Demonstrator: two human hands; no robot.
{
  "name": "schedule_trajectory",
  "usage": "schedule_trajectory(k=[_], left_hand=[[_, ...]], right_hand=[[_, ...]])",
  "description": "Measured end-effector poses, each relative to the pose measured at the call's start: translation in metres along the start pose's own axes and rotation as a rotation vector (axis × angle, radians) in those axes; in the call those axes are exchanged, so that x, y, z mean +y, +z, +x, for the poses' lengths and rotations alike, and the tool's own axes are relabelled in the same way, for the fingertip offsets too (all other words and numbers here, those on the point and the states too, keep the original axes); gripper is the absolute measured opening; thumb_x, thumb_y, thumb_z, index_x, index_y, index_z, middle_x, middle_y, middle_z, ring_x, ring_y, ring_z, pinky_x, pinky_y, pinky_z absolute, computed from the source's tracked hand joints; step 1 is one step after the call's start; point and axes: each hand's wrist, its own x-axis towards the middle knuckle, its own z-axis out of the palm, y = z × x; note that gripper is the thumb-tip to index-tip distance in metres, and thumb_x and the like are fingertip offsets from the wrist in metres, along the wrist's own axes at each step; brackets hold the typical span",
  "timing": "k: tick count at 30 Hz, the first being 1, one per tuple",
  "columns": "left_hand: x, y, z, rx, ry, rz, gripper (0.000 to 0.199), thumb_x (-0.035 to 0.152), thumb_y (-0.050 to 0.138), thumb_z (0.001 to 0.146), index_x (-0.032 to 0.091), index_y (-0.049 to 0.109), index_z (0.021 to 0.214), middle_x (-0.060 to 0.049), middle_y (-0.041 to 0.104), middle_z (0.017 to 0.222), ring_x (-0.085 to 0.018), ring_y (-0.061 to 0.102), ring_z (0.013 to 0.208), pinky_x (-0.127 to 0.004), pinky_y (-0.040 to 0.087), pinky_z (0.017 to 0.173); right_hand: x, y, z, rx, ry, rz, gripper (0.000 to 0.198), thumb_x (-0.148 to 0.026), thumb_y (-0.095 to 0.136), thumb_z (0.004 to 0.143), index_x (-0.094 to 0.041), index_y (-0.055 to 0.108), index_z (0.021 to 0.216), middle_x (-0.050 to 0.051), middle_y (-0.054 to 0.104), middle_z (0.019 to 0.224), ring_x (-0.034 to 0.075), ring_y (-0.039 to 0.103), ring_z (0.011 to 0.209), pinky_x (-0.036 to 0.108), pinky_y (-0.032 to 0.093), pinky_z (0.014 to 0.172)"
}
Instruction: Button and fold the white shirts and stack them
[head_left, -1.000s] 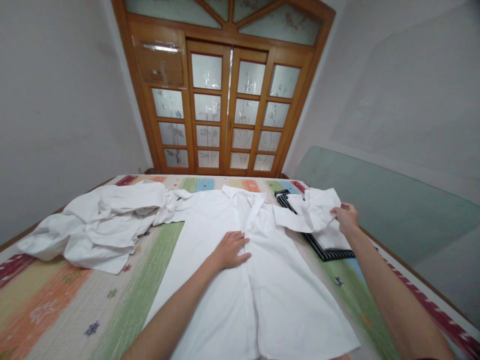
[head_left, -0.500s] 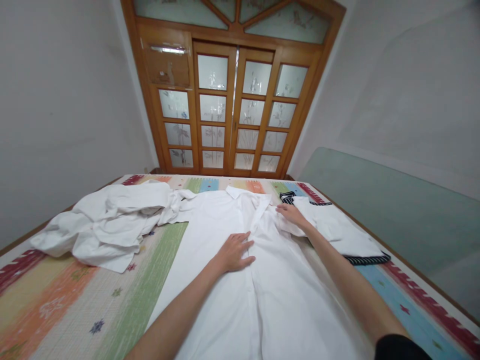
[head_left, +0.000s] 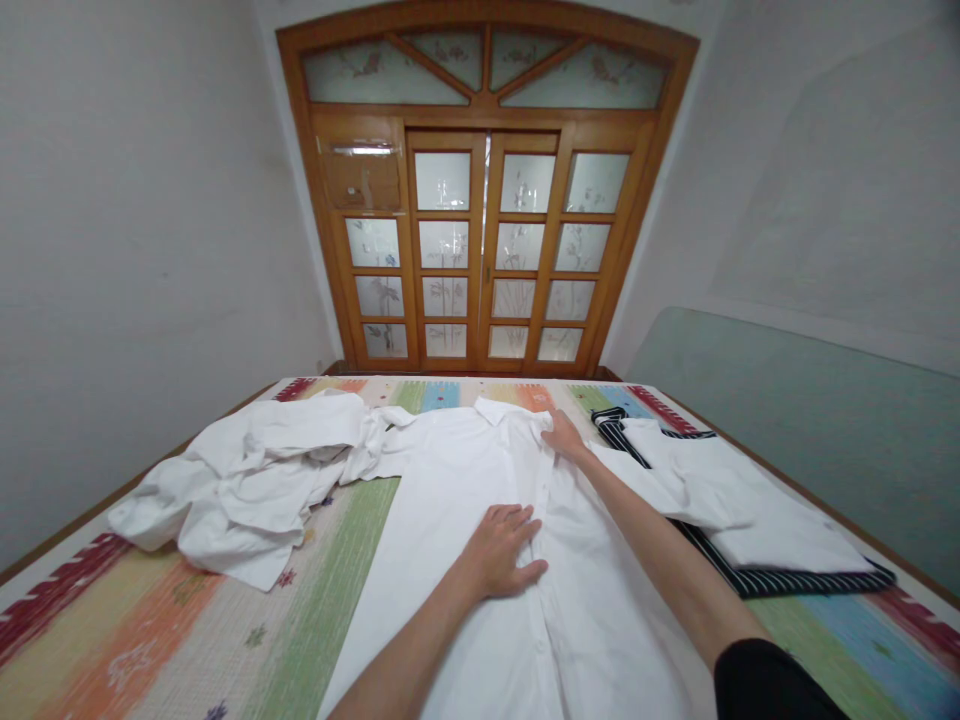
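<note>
A white collared shirt [head_left: 450, 480] lies spread front up on the bed, its collar toward the far end and its button front running down the middle. My left hand [head_left: 502, 552] rests flat on the shirt's chest beside the button edge, fingers spread and thumb out. Farther up, my right hand [head_left: 564, 435] is at the right side of the collar, thumb and fingers closed on the shirt's edge; part of the fingers is hidden. The shirt's left sleeve reaches toward a crumpled white garment [head_left: 247, 470].
A patterned, striped bedcover [head_left: 330, 560] lies beneath everything. To the right, white clothing [head_left: 750, 490] lies over black cloth with white stripes [head_left: 810, 582]. A pale green headboard-like panel [head_left: 810, 420] lines the right wall. Wooden glass-paned doors [head_left: 484, 250] stand beyond the bed.
My right hand has moved left from the shirt's right shoulder to the collar. My left hand stays flat on the chest. The view has tilted up, and more striped cloth shows at right.
</note>
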Motion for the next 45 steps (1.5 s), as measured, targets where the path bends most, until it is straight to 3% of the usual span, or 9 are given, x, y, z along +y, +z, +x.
schedule_trajectory(k=[4,7,10,17,24,31,40,45], left_hand=[[-0.001,0.0,0.0,-0.007,0.003,0.002,0.053,0.051,0.056,0.085,0.024,0.055,0.13,-0.009,0.054,0.139,-0.027,0.048,0.126,-0.044,0.034,0.107],[0.0,0.0,0.0,-0.014,0.001,-0.001,0.053,0.052,0.055,0.085,0.025,0.055,0.131,-0.009,0.054,0.139,-0.028,0.047,0.127,-0.046,0.034,0.106],[0.001,-0.001,0.001,-0.014,-0.007,-0.013,0.054,0.052,0.056,0.084,0.024,0.056,0.13,-0.009,0.054,0.139,-0.029,0.048,0.127,-0.047,0.035,0.106],[0.001,0.0,0.002,-0.011,-0.015,-0.021,0.053,0.05,0.06,0.082,0.024,0.058,0.128,-0.008,0.054,0.139,-0.028,0.048,0.126,-0.044,0.034,0.107],[0.001,0.0,0.002,-0.011,-0.008,-0.028,0.053,0.049,0.058,0.082,0.024,0.057,0.129,-0.009,0.055,0.138,-0.029,0.048,0.126,-0.046,0.035,0.106],[0.002,0.0,0.001,-0.006,-0.016,-0.048,0.055,0.05,0.057,0.083,0.024,0.055,0.131,-0.008,0.055,0.138,-0.029,0.049,0.126,-0.046,0.034,0.106],[0.003,-0.007,0.001,-0.019,0.001,-0.038,0.058,0.053,0.056,0.084,0.024,0.051,0.134,-0.008,0.055,0.137,-0.029,0.049,0.125,-0.044,0.034,0.106],[0.003,-0.007,0.001,-0.034,0.034,-0.021,0.061,0.057,0.051,0.085,0.029,0.045,0.139,-0.008,0.052,0.14,-0.029,0.048,0.125,-0.044,0.034,0.104]], right_hand=[[-0.007,0.003,0.006,-0.066,0.067,-0.152,0.044,-0.022,0.047,0.086,-0.023,0.055,0.129,0.012,0.055,0.125,0.026,0.05,0.12,0.036,0.04,0.097],[-0.008,0.001,0.012,-0.032,0.143,-0.154,0.041,-0.021,0.044,0.088,-0.018,0.057,0.128,0.017,0.052,0.129,0.028,0.053,0.117,0.037,0.044,0.092],[-0.005,-0.002,0.016,-0.012,0.185,-0.152,0.04,-0.02,0.042,0.089,-0.017,0.058,0.125,0.017,0.057,0.124,0.026,0.057,0.112,0.034,0.046,0.089],[-0.002,-0.002,0.006,0.211,0.192,-0.112,0.05,-0.03,0.034,0.095,-0.012,0.045,0.14,0.02,0.053,0.135,0.029,0.056,0.115,0.038,0.045,0.092],[-0.007,-0.009,0.006,0.211,0.084,-0.173,0.064,-0.022,0.044,0.087,-0.013,0.032,0.148,0.021,0.041,0.146,0.034,0.057,0.109,0.042,0.047,0.089],[-0.024,0.007,0.013,0.226,-0.026,-0.293,0.078,-0.012,0.04,0.082,-0.017,0.011,0.155,0.02,0.03,0.153,0.036,0.052,0.111,0.049,0.051,0.08],[-0.028,0.014,0.022,0.114,-0.236,-0.371,0.068,-0.005,0.027,0.086,-0.018,0.022,0.153,0.011,0.015,0.16,0.036,0.041,0.124,0.055,0.046,0.088],[-0.017,0.02,0.031,0.048,-0.224,-0.303,0.074,-0.012,0.048,0.082,-0.02,0.025,0.152,0.013,0.028,0.156,0.034,0.033,0.135,0.05,0.042,0.099]])
